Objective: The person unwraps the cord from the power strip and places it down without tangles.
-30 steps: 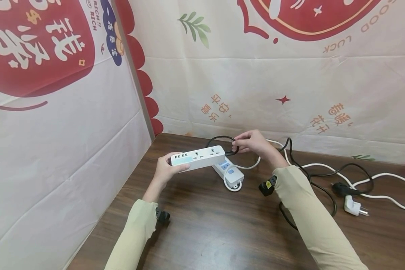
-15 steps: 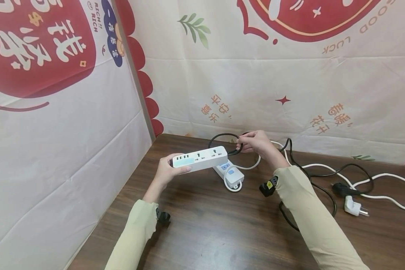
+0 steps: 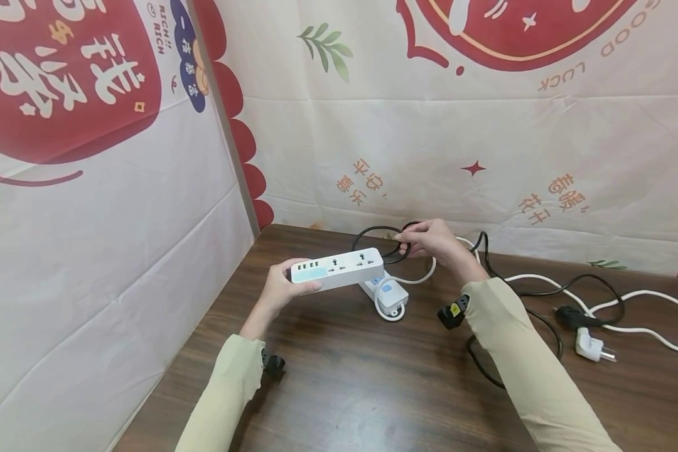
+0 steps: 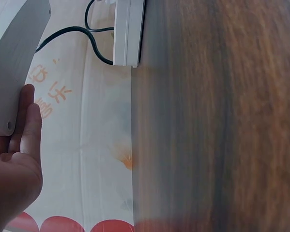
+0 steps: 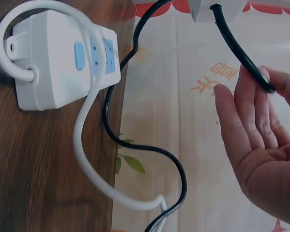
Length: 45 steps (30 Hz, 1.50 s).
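My left hand grips the left end of a white power strip with USB ports and sockets, held above the table. In the left wrist view, the fingers lie along the strip's underside. A black cable leaves the strip's far end. My right hand pinches that cable between thumb and fingers, a short way from the strip. Beneath the held strip, a second white power strip with blue sockets rests on the table, partly covered in the head view.
White and black cords trail along the back of the brown table to the right. A black plug and a white plug lie together there. Printed cloth hangs behind and on the left.
My left hand and the power strip have shifted slightly right and down. My right hand has drifted a little right, still pinching the black cable, whose loop moved with it.
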Tool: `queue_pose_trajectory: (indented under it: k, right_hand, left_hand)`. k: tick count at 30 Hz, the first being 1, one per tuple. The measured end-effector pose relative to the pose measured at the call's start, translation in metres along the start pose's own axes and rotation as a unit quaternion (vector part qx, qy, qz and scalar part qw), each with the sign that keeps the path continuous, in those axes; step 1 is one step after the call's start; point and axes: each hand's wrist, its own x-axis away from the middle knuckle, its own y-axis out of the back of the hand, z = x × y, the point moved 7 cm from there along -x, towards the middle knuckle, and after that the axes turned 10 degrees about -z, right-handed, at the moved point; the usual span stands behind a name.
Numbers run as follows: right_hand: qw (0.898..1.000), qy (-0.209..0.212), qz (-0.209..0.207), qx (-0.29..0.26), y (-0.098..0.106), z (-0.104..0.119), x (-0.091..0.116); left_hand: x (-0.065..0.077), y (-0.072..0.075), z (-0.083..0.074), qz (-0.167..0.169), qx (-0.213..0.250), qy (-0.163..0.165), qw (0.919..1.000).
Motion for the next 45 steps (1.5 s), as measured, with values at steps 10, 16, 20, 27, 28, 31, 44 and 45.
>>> queue_pose_trajectory:
  k: [10, 16, 20, 27, 28, 31, 44, 45]
  right_hand:
    - [0.999, 0.018, 0.007, -0.036, 0.011, -0.004, 0.0]
    - [0.998, -0.01, -0.031, -0.062, 0.016, -0.007, 0.001]
    - [0.996, -0.015, -0.05, -0.07, 0.018, -0.007, 0.001]
    - [0.996, -0.014, -0.068, -0.051, 0.023, -0.009, 0.0]
    - [0.996, -0.019, -0.066, -0.048, 0.022, -0.011, 0.0]
    - [0.998, -0.032, -0.053, -0.03, 0.02, -0.016, -0.001]
    - [0.998, -0.014, -0.007, 0.056, 0.002, -0.027, -0.002]
    - [0.998, -0.014, -0.003, 0.06, 0.001, -0.027, -0.002]
  left_hand:
    - [-0.002, 0.002, 0.006, 0.0, -0.006, 0.035, 0.9994]
    - [0.0, 0.0, 0.001, 0.006, -0.013, 0.04, 0.9991]
    - [0.004, -0.002, -0.013, 0.019, -0.016, 0.037, 0.999]
    - [0.002, -0.004, -0.014, 0.034, -0.033, 0.031, 0.9984]
    - [0.0, -0.003, -0.01, 0.036, -0.038, 0.029, 0.9982]
    - [-0.004, -0.001, 0.002, 0.043, -0.052, 0.025, 0.9974]
    - [-0.002, 0.007, 0.017, 0.082, -0.115, 0.033, 0.9894]
    - [-0.002, 0.007, 0.018, 0.083, -0.12, 0.033, 0.9887]
